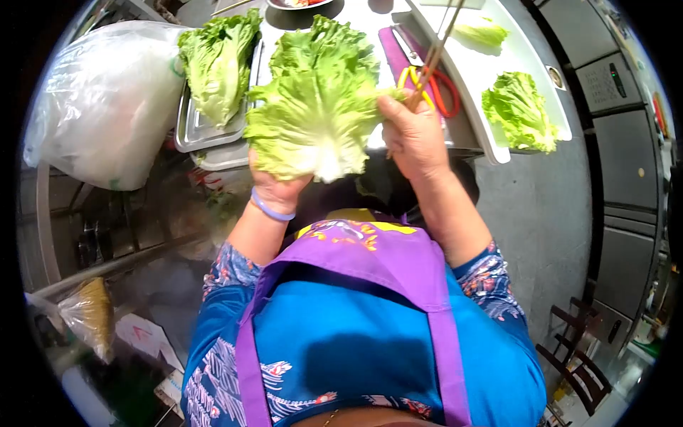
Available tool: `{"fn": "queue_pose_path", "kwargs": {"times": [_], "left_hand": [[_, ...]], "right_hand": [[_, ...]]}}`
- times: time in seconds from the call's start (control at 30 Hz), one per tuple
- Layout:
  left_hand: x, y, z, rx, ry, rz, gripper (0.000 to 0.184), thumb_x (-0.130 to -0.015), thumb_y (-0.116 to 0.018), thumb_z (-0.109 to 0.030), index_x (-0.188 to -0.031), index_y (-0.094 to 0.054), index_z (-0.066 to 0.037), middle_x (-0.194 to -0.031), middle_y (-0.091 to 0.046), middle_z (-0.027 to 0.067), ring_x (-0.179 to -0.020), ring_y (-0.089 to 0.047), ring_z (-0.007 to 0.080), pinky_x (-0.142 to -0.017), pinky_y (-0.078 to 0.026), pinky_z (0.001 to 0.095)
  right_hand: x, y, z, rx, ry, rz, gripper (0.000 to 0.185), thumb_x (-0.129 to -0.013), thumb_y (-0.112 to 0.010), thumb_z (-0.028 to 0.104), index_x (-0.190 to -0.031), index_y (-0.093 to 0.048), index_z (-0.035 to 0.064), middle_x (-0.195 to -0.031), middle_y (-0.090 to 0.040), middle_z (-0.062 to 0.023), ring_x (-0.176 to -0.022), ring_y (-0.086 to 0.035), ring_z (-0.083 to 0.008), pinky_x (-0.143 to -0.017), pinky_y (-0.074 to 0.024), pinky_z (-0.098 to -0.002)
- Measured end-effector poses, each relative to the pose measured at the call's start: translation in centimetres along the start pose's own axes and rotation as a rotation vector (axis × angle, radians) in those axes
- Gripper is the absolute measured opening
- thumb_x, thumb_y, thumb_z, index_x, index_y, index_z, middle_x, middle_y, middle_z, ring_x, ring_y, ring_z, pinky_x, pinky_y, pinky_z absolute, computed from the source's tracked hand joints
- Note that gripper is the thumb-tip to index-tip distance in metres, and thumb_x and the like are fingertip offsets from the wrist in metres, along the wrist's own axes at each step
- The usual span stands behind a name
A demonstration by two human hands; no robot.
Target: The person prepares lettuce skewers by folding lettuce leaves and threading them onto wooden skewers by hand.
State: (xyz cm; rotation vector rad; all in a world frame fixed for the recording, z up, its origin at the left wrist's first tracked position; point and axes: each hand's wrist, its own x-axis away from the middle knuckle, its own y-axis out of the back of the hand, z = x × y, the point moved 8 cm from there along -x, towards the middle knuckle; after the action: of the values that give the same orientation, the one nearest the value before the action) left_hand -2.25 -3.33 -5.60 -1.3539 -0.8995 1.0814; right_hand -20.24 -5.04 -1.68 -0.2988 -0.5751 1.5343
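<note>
A large green lettuce leaf (320, 121) is spread out in front of me, its pale base toward my body. My left hand (277, 186) supports it from below on the left, with most of its fingers hidden under the leaf. With closed fingers, my right hand (414, 135) pinches the leaf's right edge and also holds long wooden chopsticks (435, 53) that point up and away. Just beyond that hand lie scissors with yellow and red handles (447, 96), partly over a purple strip (393, 50). Behind the held leaf is more lettuce (324, 44).
A metal tray (186, 132) on the left bears another lettuce (222, 67), beside a big clear plastic bag (107, 99). To the right, a white tray (480, 132) contains lettuce pieces (523, 110). A bowl (299, 3) stands at the far edge. Dark chairs (576, 356) are at lower right.
</note>
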Motion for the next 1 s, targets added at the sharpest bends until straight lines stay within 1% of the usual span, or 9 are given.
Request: {"fn": "queue_pose_path", "kwargs": {"times": [0.13, 0.2, 0.3, 0.43, 0.67, 0.73, 0.8, 0.93, 1.0], "left_hand": [[-0.1, -0.3, -0.6, -0.349, -0.038, -0.175, 0.071, -0.091, -0.037, -0.063, -0.133, -0.046, -0.006, -0.130, -0.053, 0.0128, -0.117, -0.052, 0.0304, -0.101, -0.039, 0.0502], [-0.2, -1.4, 0.2, -0.341, -0.009, -0.122, 0.071, -0.089, -0.046, -0.061, -0.133, -0.045, -0.005, -0.130, -0.053, 0.0122, -0.116, -0.053, 0.0299, -0.101, -0.040, 0.0493], [-0.3, -1.1, -0.4, -0.274, -0.031, -0.134, 0.049, -0.092, -0.057, -0.033, -0.129, -0.049, -0.004, -0.126, -0.056, 0.0139, -0.114, -0.055, 0.0309, -0.100, -0.042, 0.0485], [-0.6, -0.5, 0.8, -0.227, 0.139, -0.191, 0.033, -0.095, -0.049, -0.019, -0.121, -0.055, 0.000, -0.119, -0.060, 0.0178, -0.110, -0.058, 0.0327, -0.098, -0.043, 0.0499], [-0.6, -1.0, -1.2, -0.221, 0.091, -0.095, 0.033, -0.095, -0.045, -0.018, -0.122, -0.054, 0.000, -0.118, -0.061, 0.0179, -0.110, -0.059, 0.0304, -0.098, -0.045, 0.0466], [-0.6, -1.9, -1.4, -0.306, 0.063, -0.087, 0.035, -0.096, -0.044, -0.017, -0.124, -0.052, 0.003, -0.120, -0.059, 0.0192, -0.109, -0.059, 0.0311, -0.098, -0.045, 0.0454], [-0.4, -2.5, -0.9, -0.346, 0.125, -0.102, 0.035, -0.096, -0.044, -0.017, -0.124, -0.051, 0.004, -0.121, -0.059, 0.0195, -0.109, -0.060, 0.0312, -0.098, -0.045, 0.0455], [-0.1, -2.1, 0.3, -0.448, 0.219, -0.102, 0.035, -0.096, -0.044, -0.016, -0.123, -0.051, 0.004, -0.120, -0.059, 0.0191, -0.109, -0.060, 0.0299, -0.097, -0.046, 0.0454], [0.0, -1.8, 0.3, -0.478, 0.201, -0.116, 0.035, -0.096, -0.044, -0.015, -0.124, -0.051, 0.004, -0.121, -0.058, 0.0192, -0.110, -0.059, 0.0298, -0.097, -0.046, 0.0456]], "right_hand": [[0.0, 0.4, 0.8, 0.002, 0.019, 0.008, 0.006, -0.088, -0.063, 0.007, -0.090, -0.058, 0.0107, -0.066, -0.049, 0.0075, -0.042, -0.032, -0.0008, -0.038, -0.0232, -0.0182], [0.1, 0.4, 0.8, -0.019, 0.026, 0.024, 0.006, -0.088, -0.063, 0.006, -0.091, -0.059, 0.0095, -0.066, -0.049, 0.0070, -0.043, -0.032, -0.0005, -0.039, -0.0244, -0.0181], [0.3, 0.8, 0.5, 0.008, 0.063, -0.046, 0.007, -0.088, -0.063, 0.006, -0.094, -0.059, 0.0074, -0.066, -0.048, 0.0073, -0.043, -0.033, -0.0005, -0.039, -0.0245, -0.0179], [1.5, 1.0, 1.1, 0.041, 0.183, -0.068, 0.012, -0.088, -0.062, 0.007, -0.098, -0.059, 0.0037, -0.064, -0.048, 0.0068, -0.045, -0.036, -0.0015, -0.040, -0.0267, -0.0191], [2.8, 2.1, -0.6, 0.038, 0.034, 0.000, 0.021, -0.086, -0.067, 0.013, -0.101, -0.060, -0.0001, -0.058, -0.047, 0.0049, -0.044, -0.034, -0.0025, -0.040, -0.0239, -0.0192], [1.9, 4.2, -0.2, 0.109, 0.003, -0.144, 0.028, -0.087, -0.066, 0.020, -0.104, -0.059, -0.0016, -0.067, -0.056, -0.0006, -0.043, -0.031, -0.0018, -0.040, -0.0230, -0.0187], [0.9, 4.4, 1.4, 0.300, 0.023, -0.063, 0.046, -0.089, -0.063, 0.034, -0.112, -0.057, -0.0051, -0.096, -0.064, -0.0138, -0.044, -0.029, -0.0004, -0.040, -0.0227, -0.0181], [-0.2, 1.4, 3.3, 0.473, -0.026, 0.068, 0.033, -0.088, -0.064, 0.028, -0.106, -0.059, 0.0010, -0.069, -0.056, 0.0018, -0.045, -0.031, -0.0015, -0.043, -0.0235, -0.0180], [-0.5, 1.7, 3.0, 0.448, 0.043, 0.052, 0.029, -0.083, -0.068, 0.024, -0.096, -0.065, -0.0022, -0.079, -0.059, 0.0005, -0.065, -0.049, -0.0062, -0.058, -0.0397, -0.0229]]}}
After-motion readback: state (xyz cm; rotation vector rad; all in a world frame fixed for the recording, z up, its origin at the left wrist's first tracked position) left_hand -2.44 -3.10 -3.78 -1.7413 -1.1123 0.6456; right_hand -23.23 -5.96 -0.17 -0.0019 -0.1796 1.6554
